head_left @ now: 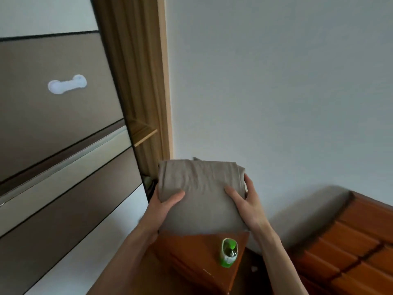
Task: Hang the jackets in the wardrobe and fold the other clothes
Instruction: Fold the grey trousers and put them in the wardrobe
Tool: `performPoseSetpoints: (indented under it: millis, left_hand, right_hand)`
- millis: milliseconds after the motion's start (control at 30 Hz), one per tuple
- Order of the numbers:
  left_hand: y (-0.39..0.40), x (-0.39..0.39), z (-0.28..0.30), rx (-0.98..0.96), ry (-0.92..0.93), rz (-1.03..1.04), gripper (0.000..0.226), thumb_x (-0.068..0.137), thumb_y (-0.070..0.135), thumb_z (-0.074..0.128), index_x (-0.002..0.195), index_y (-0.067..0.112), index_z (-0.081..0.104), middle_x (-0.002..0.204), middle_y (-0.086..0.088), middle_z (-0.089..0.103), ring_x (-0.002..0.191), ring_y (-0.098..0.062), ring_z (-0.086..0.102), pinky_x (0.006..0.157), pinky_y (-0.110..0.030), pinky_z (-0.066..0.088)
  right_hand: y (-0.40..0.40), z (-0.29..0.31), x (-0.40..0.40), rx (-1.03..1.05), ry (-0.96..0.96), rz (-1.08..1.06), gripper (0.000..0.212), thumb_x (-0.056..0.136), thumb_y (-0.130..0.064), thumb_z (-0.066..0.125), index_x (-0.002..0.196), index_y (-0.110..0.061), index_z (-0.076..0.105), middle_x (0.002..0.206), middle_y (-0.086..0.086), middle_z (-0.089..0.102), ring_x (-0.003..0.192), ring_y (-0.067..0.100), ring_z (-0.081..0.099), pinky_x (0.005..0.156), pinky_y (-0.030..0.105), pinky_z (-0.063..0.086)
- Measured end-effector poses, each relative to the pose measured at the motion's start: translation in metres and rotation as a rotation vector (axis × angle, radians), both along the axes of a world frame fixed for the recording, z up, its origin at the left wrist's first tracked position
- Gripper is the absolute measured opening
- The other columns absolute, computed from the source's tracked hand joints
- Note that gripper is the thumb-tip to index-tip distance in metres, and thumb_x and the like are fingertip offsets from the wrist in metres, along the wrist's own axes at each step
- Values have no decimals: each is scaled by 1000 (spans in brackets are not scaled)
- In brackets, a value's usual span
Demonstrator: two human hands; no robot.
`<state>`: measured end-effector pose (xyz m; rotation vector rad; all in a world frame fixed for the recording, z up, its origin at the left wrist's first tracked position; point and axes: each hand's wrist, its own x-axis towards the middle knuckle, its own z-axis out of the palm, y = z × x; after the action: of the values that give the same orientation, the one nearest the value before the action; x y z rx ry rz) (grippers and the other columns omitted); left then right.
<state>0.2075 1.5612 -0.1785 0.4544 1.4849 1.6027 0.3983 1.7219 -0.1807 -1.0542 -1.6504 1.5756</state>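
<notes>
A folded beige garment (202, 188) is held up in front of me, above a wooden bedside table (191, 252). My left hand (163, 206) grips its left edge, thumb on top. My right hand (246, 201) grips its right edge, thumb on top and fingers round the side. The wardrobe (136, 92) stands at the left, its wooden interior showing as a narrow gap with a shelf (146, 135) beside the sliding door (53, 116).
A green-capped bottle (229, 253) stands on the bedside table below the garment. A reddish wooden headboard (348, 241) fills the lower right. A white wall (276, 81) is straight ahead. Dark items sit low inside the wardrobe gap (150, 184).
</notes>
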Motion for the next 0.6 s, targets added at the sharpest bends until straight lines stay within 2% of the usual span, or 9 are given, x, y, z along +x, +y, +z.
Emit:
performPoseSetpoints:
  millis: [100, 167, 233, 333, 400, 467, 533, 600]
  left_hand:
    - [-7, -24, 2, -38, -83, 35, 59, 78, 23, 87, 132, 18, 65, 113, -3, 79, 100, -21, 77, 80, -35, 62]
    - [-12, -39, 1, -53, -133, 61, 58, 77, 23, 86, 131, 14, 66, 112, -7, 79, 99, -24, 77, 80, -38, 62]
    - [-16, -52, 0, -42, -142, 104, 61, 78, 28, 85, 133, 16, 62, 110, -6, 79, 96, -23, 78, 73, -36, 63]
    - [-22, -74, -7, -56, -94, 224, 98, 56, 46, 96, 142, 23, 53, 115, -4, 77, 100, -23, 77, 75, -38, 63]
    - [-27, -87, -9, -57, -85, 329, 100, 54, 44, 97, 142, 22, 54, 113, -5, 78, 97, -24, 77, 71, -37, 63]
    - [-29, -94, -6, -48, -79, 427, 81, 69, 31, 95, 139, 20, 56, 112, -8, 77, 92, -24, 78, 66, -35, 62]
    - [-33, -101, -9, -25, -98, 511, 72, 74, 23, 88, 138, 21, 56, 112, -8, 78, 92, -24, 78, 66, -35, 63]
    - [-37, -106, -12, -11, -131, 592, 86, 66, 29, 98, 141, 21, 56, 114, -9, 78, 97, -28, 77, 71, -41, 63]
  right_hand:
    - [14, -4, -40, -28, -16, 95, 91, 83, -52, 78, 158, -35, 30, 138, -3, 61, 112, 10, 68, 80, 20, 60]
    - [21, -9, -68, -43, -29, 179, 83, 89, -47, 76, 158, -34, 30, 138, 0, 60, 111, 12, 68, 74, 16, 59]
    - [28, -13, -93, -40, -36, 250, 76, 94, -40, 70, 158, -32, 29, 137, -2, 57, 109, 7, 64, 69, 11, 55]
    - [39, -18, -136, -58, -63, 392, 80, 94, -46, 67, 160, -39, 23, 137, -9, 52, 110, 3, 60, 69, 12, 56]
    - [45, -15, -167, -105, -59, 494, 80, 91, -48, 68, 157, -45, 22, 138, -7, 53, 111, 9, 64, 73, 19, 60]
    - [51, -13, -196, -123, -48, 587, 79, 89, -50, 70, 153, -48, 24, 139, -5, 54, 113, 17, 67, 81, 30, 63]
    - [56, -12, -222, -115, -55, 670, 86, 85, -56, 71, 156, -46, 23, 144, -2, 51, 119, 22, 65, 92, 40, 62]
    - [58, -12, -244, -116, -61, 730, 91, 82, -61, 70, 158, -45, 22, 147, -1, 47, 123, 23, 61, 100, 46, 58]
